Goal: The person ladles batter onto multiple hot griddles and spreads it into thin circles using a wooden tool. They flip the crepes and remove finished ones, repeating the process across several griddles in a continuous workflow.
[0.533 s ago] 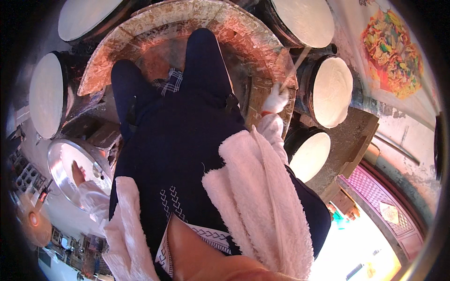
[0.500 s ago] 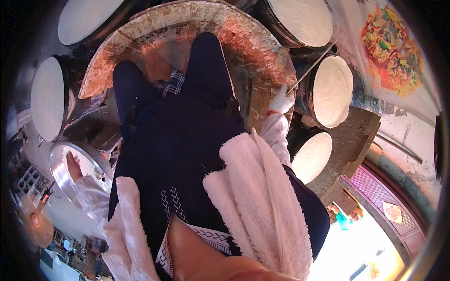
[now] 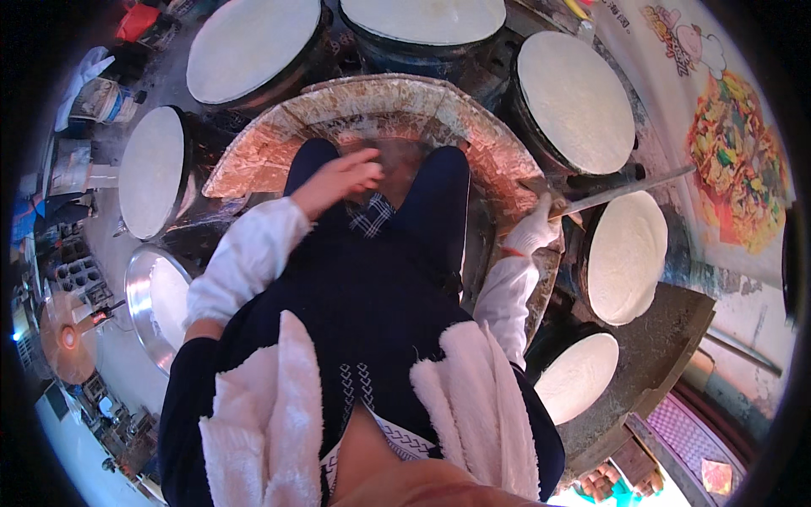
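Observation:
My bare left hand (image 3: 342,182) is above my lap, near the inner edge of the curved wooden counter (image 3: 270,127). Its fingers curl inward; a pale patch shows at them, but I cannot make out what it is. In a white glove, my right hand (image 3: 534,230) grips a long flat spatula (image 3: 629,191) at the counter's right end. The blade reaches over the upper edge of a round griddle whose top carries a thin white sheet (image 3: 627,258). Left of my left sleeve stands a shiny metal basin (image 3: 145,296) with white contents.
Several more black round griddles with white tops ring the counter, including one far left (image 3: 152,173), one at the back (image 3: 422,19) and one near right (image 3: 578,378). An orange fan (image 3: 69,336) stands at left. A food poster (image 3: 735,160) hangs on the right wall.
My left hand has come out of the metal basin and swung right over my lap. My right hand still holds the spatula, now angled flatter across the right griddle. The view has shifted.

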{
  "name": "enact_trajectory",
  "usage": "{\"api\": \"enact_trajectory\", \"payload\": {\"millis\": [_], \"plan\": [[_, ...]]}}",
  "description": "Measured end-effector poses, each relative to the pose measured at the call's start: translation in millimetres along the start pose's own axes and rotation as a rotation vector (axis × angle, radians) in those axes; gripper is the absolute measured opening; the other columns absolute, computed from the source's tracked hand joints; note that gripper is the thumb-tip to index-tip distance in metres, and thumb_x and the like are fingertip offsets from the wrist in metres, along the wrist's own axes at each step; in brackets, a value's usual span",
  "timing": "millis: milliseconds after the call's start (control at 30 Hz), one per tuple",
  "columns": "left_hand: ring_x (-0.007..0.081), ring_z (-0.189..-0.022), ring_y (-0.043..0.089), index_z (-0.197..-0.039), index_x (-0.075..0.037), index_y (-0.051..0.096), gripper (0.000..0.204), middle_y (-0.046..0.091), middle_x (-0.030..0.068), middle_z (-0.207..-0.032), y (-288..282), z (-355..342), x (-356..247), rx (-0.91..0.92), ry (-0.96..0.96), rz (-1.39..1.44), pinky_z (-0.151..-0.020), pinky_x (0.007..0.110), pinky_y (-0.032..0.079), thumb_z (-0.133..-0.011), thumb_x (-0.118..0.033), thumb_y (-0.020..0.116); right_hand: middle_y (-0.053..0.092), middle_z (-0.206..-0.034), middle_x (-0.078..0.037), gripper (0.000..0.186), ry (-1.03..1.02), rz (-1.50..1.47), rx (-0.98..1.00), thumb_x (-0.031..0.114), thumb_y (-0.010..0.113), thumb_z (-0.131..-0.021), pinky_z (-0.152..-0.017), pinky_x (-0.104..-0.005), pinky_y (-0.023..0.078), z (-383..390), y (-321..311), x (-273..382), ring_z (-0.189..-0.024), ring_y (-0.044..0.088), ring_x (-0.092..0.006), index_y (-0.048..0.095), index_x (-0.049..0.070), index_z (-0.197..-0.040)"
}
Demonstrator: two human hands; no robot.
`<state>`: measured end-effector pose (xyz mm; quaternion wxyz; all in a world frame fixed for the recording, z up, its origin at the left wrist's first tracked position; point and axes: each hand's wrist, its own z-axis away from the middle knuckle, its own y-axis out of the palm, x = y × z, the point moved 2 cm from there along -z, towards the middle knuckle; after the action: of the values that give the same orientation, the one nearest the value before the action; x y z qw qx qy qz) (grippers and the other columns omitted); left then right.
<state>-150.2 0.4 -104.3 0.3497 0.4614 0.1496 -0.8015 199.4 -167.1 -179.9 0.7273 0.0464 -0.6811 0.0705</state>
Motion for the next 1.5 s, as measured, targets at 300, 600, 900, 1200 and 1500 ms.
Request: {"api": "enact_trajectory", "payload": {"millis": [300,600,900,1200,1500], "plan": [[0.0225,-0.117,0.063,-0.138,-0.004,0.051,0.039,0.061,0.0136,-0.131,47.8,-37.6,-22.8,0.035,-0.117,0.815,-0.101,0.040,0.051,-0.103,-0.019,0.055,0.052,-0.063,0.002,0.015,0.411,-0.125,0.657,0.017,0.068,-0.095,-0.046,-0.0255,0.039,137.8,75.7,96.9,-0.049,0.047,-0.0091,0.060,0.007,-0.086],[0.0237,-0.102,0.069,-0.127,0.001,0.053,0.031,0.066,0.0125,-0.119,-80.0,-68.2,-27.7,-0.167,-0.004,0.824,-0.094,0.033,0.057,-0.096,0.001,0.053,0.041,-0.060,0.004,0.022,0.397,-0.113,0.581,0.024,0.059,-0.102,-0.044,-0.0238,0.030,105.4,82.9,103.4,-0.047,0.037,-0.0064,0.067,0.004,-0.104],[0.0354,-0.107,0.064,-0.113,0.008,0.053,0.022,0.063,0.0225,-0.112,-111.6,-175.2,-39.3,-0.498,0.016,1.120,-0.101,0.052,0.053,-0.092,0.008,0.047,0.043,-0.062,0.003,0.019,0.478,-0.116,0.561,0.022,0.060,-0.101,-0.045,-0.0237,0.029,111.3,77.0,105.4,-0.047,0.038,-0.0070,0.066,0.004,-0.105],[0.0407,-0.117,0.060,-0.115,0.013,0.052,0.023,0.062,0.0269,-0.119,-95.4,-159.7,-65.9,-0.469,-0.076,1.368,-0.105,0.051,0.051,-0.094,0.007,0.047,0.049,-0.065,0.003,0.019,0.481,-0.019,0.598,0.020,0.057,-0.102,-0.046,-0.0234,0.034,112.1,77.8,93.4,-0.050,0.043,-0.0059,0.066,0.004,-0.107],[0.0210,-0.083,0.061,-0.101,-0.005,0.065,0.016,0.063,0.0071,-0.090,-93.0,-184.3,-64.0,-0.463,-0.222,1.090,-0.068,0.032,0.054,-0.090,-0.009,0.075,0.062,-0.078,-0.005,0.033,0.100,-0.190,0.501,0.030,0.056,-0.103,-0.062,-0.0265,0.044,72.3,104.0,118.2,-0.066,0.056,-0.0125,0.068,-0.001,-0.100]]}}
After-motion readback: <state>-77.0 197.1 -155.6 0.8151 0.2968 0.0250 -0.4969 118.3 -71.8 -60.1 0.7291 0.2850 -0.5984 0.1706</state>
